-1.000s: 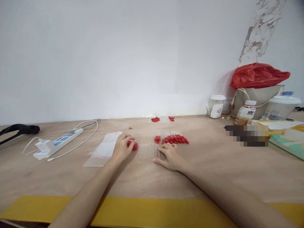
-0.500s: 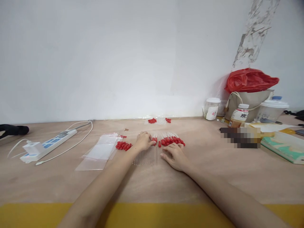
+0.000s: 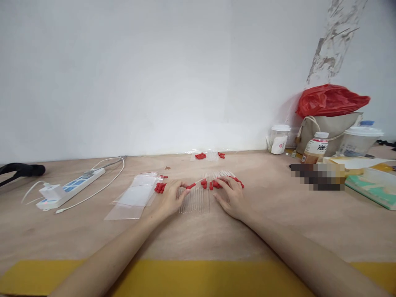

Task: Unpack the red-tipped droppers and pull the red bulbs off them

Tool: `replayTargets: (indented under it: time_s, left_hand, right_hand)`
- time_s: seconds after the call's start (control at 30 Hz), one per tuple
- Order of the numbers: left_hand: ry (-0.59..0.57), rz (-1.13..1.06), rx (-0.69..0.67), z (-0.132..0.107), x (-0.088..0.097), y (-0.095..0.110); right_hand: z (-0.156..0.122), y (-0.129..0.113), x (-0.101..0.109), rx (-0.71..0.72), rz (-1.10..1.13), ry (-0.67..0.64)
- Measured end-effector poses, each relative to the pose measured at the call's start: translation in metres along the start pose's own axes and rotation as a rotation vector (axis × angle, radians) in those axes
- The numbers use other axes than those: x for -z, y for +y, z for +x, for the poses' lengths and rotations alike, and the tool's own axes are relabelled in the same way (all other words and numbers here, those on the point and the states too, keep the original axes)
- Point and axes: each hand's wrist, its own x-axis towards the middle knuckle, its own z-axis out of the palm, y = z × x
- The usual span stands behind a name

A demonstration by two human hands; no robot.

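Note:
Between thumb and fingertips, my left hand [image 3: 171,197] pinches the red bulb of a glass dropper [image 3: 191,186], its clear tube pointing to the far right. Just right of that hand lies a row of bare glass tubes [image 3: 194,201], side by side. Loose red rubber bulbs [image 3: 160,188] sit in a pile to its left, partly hidden behind the hand. Droppers with red bulbs [image 3: 217,184] lie in a cluster with their tubes pointing away from me. Over these droppers rests my right hand [image 3: 234,199], its fingers apart and its fingertips at the bulbs.
Clear zip bags [image 3: 136,192] lie at left, beside a white power strip [image 3: 72,187] with a cable. Bagged red bulbs [image 3: 200,156] are near the wall. A lidded cup [image 3: 280,140], a drink bottle [image 3: 316,147] and a cloth bag [image 3: 329,130] stand at right.
My left hand has moved left and toward me, and a dropper now shows in its pinch. My right hand's fingers have reached farther over the droppers. The view has shifted slightly.

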Motion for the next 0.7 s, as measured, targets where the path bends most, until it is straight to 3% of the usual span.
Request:
replayTargets:
  time_s: [0.13, 0.27, 0.7]
  left_hand:
    - [0.013, 0.088, -0.167, -0.021, 0.000, 0.008]
    - [0.016, 0.099, -0.259, -0.024, -0.008, 0.013]
    - [-0.032, 0.169, -0.382, -0.021, -0.017, 0.022]
  right_hand:
    - [0.000, -0.005, 0.000, 0.143, -0.004, -0.078]
    - [-0.003, -0.009, -0.005, 0.193, -0.005, -0.132]
    - [-0.007, -0.012, -0.006, 0.315, -0.025, -0.133]
